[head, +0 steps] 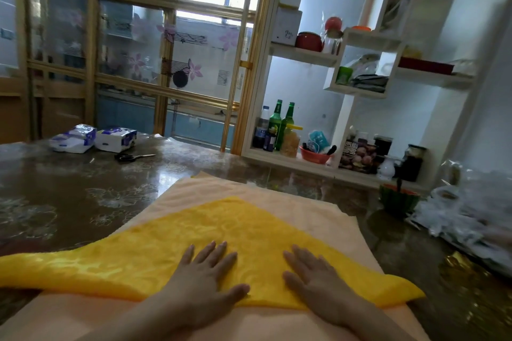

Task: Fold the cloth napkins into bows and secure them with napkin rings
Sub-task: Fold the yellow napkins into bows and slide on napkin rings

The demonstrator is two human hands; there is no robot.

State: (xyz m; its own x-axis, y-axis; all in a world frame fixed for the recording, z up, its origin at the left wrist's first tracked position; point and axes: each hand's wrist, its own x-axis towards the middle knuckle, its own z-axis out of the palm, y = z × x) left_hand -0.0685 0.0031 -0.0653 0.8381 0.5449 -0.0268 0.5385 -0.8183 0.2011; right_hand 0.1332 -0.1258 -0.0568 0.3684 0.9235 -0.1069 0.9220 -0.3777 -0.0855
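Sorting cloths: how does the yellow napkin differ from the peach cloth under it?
The yellow napkin is bright and patterned; the peach cloth is pale and plain. The napkin forms a triangle, the peach cloth a rectangle. The left hand and right hand rest on the napkin. Both cloths lie flat.

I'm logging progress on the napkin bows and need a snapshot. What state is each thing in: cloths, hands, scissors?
yellow napkin: flat, triangle shape, point away from the person, no ring on it.
peach cloth: spread flat on the table, under the yellow napkin.
left hand: open, palm pressing the yellow napkin.
right hand: open, palm pressing the yellow napkin.
scissors: blades together, lying on the table, untouched.
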